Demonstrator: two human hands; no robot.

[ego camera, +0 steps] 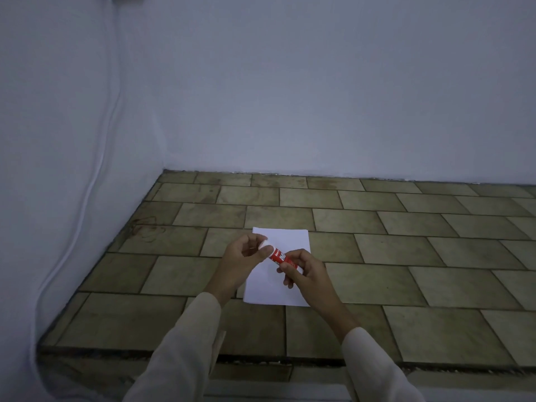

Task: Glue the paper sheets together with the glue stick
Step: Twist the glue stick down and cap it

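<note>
The glue stick (282, 257), a red tube with white lettering and a white cap end, is held between both hands above the paper sheets (278, 265). The right hand (304, 272) grips its body, and the left hand (245, 252) pinches the white end. The white sheets lie flat on the tiled surface (406, 256) just beneath the hands.
</note>
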